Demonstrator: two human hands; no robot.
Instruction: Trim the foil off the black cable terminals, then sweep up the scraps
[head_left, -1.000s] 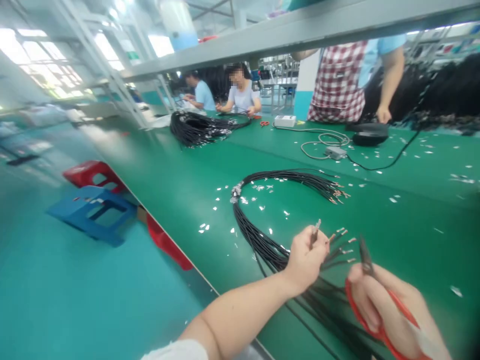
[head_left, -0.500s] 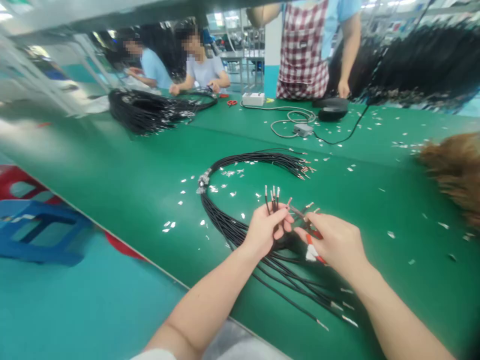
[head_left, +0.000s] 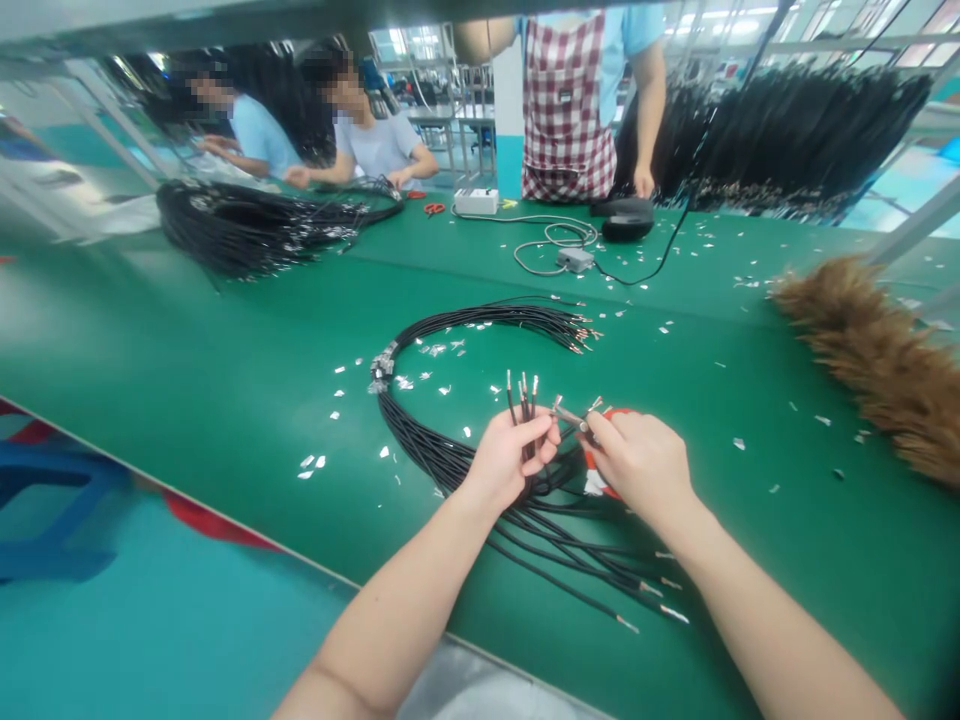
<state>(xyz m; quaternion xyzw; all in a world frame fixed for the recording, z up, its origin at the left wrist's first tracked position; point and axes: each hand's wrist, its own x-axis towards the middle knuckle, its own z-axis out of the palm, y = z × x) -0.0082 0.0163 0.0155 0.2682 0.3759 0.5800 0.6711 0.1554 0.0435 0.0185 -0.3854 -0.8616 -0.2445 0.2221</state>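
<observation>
My left hand [head_left: 517, 450] is closed around several black cables [head_left: 523, 392], whose bare silvery ends stick up above the fingers. In my right hand [head_left: 637, 455] is a pair of red-handled scissors [head_left: 571, 416], the metal blades pointing at the left fingertips. White wrapping shows on one handle; the grip is partly hidden by the fingers. The held cables belong to a long black cable bundle [head_left: 420, 432] that curves across the green table, gathered by clear wrap [head_left: 382, 367] at its bend. Its loose ends fan out beneath my hands, some tipped with bare metal.
Silvery scraps [head_left: 311, 465] litter the green table [head_left: 247, 380]. Farther back are another cable bundle [head_left: 247, 225], a white box [head_left: 476, 201], a grey cord and a dark device [head_left: 628, 220]. A brown feather duster [head_left: 885, 360] lies right. Several people work across the table; a blue stool [head_left: 60, 510] stands lower left.
The view has swung slightly right, so the scene sits farther left. My right hand has turned the scissors, and the blades now show more plainly beside the left fingertips. The cables remain in my left hand.
</observation>
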